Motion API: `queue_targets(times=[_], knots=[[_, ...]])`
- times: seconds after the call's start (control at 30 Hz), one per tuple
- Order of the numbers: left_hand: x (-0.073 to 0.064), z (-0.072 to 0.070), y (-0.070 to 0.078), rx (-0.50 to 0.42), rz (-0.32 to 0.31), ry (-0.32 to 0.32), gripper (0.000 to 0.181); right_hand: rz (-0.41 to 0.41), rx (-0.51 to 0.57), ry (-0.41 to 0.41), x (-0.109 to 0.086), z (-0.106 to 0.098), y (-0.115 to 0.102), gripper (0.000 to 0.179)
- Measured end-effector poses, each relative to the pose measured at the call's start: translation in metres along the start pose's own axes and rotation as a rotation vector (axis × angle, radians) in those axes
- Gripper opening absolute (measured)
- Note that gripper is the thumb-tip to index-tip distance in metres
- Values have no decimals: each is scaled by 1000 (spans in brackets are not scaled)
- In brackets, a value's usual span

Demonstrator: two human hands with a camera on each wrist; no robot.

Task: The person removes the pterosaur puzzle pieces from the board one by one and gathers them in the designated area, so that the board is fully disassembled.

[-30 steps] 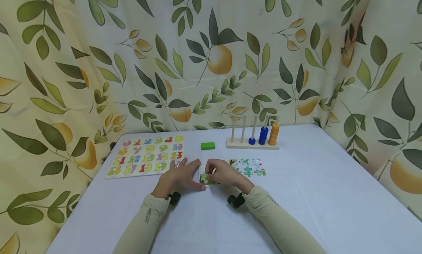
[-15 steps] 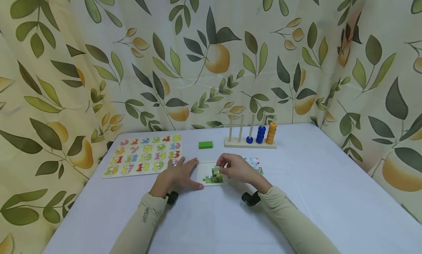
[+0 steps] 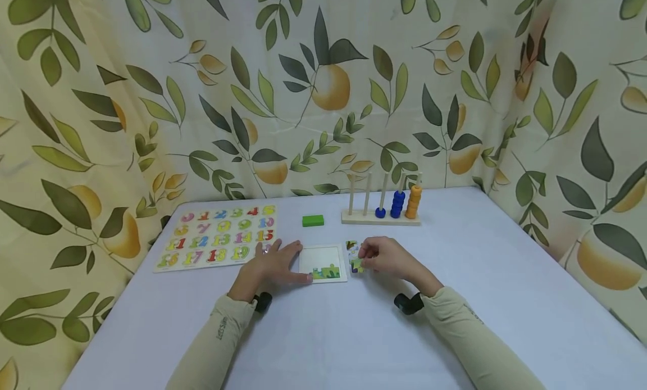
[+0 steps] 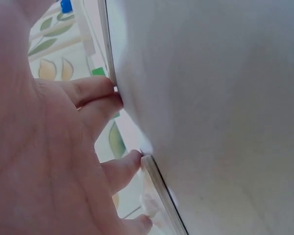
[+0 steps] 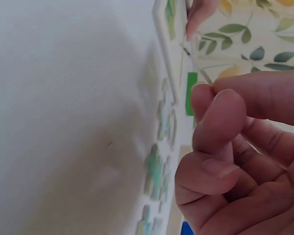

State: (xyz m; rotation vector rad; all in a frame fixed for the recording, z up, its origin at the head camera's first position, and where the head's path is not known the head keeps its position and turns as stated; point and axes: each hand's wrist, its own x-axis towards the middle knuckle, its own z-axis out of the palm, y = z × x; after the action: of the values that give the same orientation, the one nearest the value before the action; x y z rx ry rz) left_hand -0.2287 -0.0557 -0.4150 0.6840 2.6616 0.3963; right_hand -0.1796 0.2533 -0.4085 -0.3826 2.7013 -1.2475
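A shallow white puzzle tray [image 3: 319,257] lies on the table, with green jigsaw pieces [image 3: 324,272] along its bottom edge. My left hand [image 3: 273,265] spreads its fingers beside it, thumb at the tray's lower left corner. In the left wrist view, its fingertips rest by the edges of the tray and the number board [image 4: 166,196]. My right hand [image 3: 389,259] pinches a green jigsaw piece [image 3: 356,265] between thumb and fingers, just right of the tray. The piece shows edge-on [image 5: 200,66] in the right wrist view. Loose jigsaw pieces [image 3: 352,246] lie partly hidden behind this hand.
The number board [image 3: 217,227] with coloured numerals lies at the left. A green block [image 3: 313,220] sits behind the tray. Farther back stands a wooden peg abacus [image 3: 379,217] with blue and orange beads. A patterned curtain [image 3: 323,126] hangs behind the table.
My right hand has moved right, from over the tray to the loose pieces, carrying the pinched jigsaw piece out of the tray. My left hand stays at the tray's left edge.
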Motion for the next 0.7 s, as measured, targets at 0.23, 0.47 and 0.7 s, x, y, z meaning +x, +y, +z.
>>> queue_targets(times=[0.23,0.47,0.7], knots=[[4,2,-1,28,-8,6,103,40,-1,-41,-2,3,5,9],[2,2,1,13,-17,0,106,-14,-111,-41,-1,8,4,9],[7,5,-3,34,-14,6,107,0,-173,-62,3,10,3,9]])
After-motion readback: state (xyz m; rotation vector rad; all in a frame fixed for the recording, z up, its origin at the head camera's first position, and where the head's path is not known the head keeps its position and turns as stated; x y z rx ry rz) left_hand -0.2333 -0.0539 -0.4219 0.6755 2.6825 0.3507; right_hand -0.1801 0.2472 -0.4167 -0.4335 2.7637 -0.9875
